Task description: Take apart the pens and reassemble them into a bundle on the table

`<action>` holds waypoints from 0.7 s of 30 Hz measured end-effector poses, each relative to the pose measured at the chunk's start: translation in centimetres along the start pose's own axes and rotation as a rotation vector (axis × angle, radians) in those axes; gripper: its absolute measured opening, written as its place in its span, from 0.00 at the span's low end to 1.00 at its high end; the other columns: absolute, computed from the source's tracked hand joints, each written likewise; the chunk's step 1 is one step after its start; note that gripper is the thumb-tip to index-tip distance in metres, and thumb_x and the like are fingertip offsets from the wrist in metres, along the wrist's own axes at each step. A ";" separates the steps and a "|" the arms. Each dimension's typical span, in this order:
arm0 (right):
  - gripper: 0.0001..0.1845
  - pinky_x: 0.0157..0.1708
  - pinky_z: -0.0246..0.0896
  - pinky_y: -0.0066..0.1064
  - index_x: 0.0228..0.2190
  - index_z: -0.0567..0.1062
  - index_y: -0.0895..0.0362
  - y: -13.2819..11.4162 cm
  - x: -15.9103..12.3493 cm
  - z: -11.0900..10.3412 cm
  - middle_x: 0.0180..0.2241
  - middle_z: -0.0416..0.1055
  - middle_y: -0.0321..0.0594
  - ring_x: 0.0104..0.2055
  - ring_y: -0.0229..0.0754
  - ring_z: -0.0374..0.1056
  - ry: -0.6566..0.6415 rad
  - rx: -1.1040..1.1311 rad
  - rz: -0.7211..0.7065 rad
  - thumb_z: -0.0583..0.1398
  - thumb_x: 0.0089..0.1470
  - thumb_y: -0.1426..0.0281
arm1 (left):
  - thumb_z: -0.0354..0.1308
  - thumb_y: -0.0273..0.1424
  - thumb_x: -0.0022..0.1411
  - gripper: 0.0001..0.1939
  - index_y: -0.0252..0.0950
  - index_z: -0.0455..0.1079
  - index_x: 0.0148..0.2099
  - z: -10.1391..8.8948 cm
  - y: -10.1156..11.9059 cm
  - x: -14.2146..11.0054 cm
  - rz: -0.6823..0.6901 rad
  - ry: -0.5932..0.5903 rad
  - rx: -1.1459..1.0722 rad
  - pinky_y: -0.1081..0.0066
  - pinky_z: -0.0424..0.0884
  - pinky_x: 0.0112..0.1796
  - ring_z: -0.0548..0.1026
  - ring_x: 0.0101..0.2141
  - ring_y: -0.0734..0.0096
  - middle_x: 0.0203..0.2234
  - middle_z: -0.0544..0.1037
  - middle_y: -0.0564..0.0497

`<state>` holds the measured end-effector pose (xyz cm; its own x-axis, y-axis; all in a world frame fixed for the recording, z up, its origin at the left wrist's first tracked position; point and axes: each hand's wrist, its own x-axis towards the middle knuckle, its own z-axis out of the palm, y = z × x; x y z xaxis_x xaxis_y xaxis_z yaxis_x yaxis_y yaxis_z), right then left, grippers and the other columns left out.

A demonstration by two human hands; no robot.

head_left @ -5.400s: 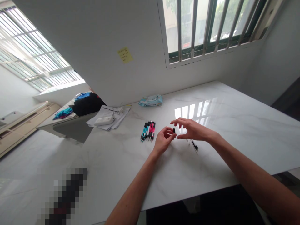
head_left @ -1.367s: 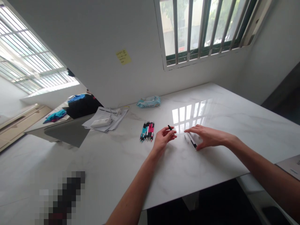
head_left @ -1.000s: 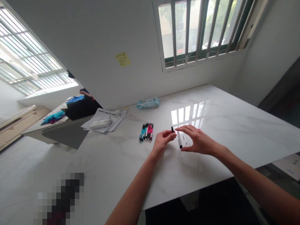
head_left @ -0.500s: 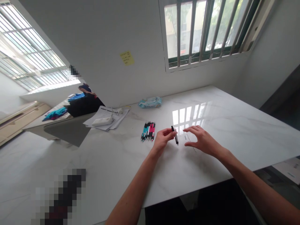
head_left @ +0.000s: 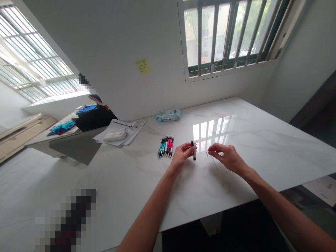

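My left hand [head_left: 182, 154] is closed around a black and white pen barrel [head_left: 194, 154], held nearly upright between thumb and fingers. To its right, my right hand [head_left: 223, 155] has thumb and fingertips pinched together just above the table. A tiny pale part [head_left: 207, 154] shows at or right beside those fingertips; whether it is gripped cannot be told. A thin pen refill [head_left: 215, 163] lies slanted on the table below the right hand. Left of my left hand, several pens [head_left: 166, 147] with turquoise, black, white and pink barrels lie side by side.
The marbled table [head_left: 262, 140] runs back to the wall. A pack of wet wipes [head_left: 168, 115] lies by the wall. Papers [head_left: 135, 131] with a white device [head_left: 114, 135] on top lie further left. A sticky note [head_left: 143, 66] is on the wall. Another person [head_left: 96, 99] is partly visible beyond.
My right hand set the white-and-black barrel part against the black part in my left hand, then let go and drew back. Its fingers have since closed to a pinch near the tiny part.
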<state>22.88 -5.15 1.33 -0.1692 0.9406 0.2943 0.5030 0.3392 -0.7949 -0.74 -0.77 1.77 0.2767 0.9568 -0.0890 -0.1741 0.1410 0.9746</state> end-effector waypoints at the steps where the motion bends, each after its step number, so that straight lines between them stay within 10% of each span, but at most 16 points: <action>1: 0.09 0.46 0.75 0.42 0.42 0.78 0.49 -0.3 0.1 -0.1 0.36 0.83 0.36 0.39 0.46 0.80 0.016 0.077 0.016 0.65 0.62 0.61 | 0.77 0.43 0.49 0.24 0.34 0.82 0.45 0.1 0.0 0.0 -0.001 -0.008 -0.003 0.65 0.73 0.45 0.78 0.38 0.67 0.37 0.83 0.45; 21: 0.17 0.44 0.77 0.39 0.48 0.83 0.51 -1.8 2.0 0.8 0.41 0.80 0.43 0.40 0.45 0.78 0.127 0.242 -0.066 0.64 0.62 0.56 | 0.75 0.41 0.52 0.20 0.34 0.83 0.44 0.8 0.2 -0.6 0.035 -0.126 0.144 0.67 0.69 0.42 0.77 0.36 0.66 0.38 0.84 0.44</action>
<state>20.94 -3.84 2.89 -0.0794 0.9124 0.4015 0.2745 0.4072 -0.8711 -0.14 -1.55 2.20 0.3903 0.9200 -0.0365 -0.0516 0.0614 0.9968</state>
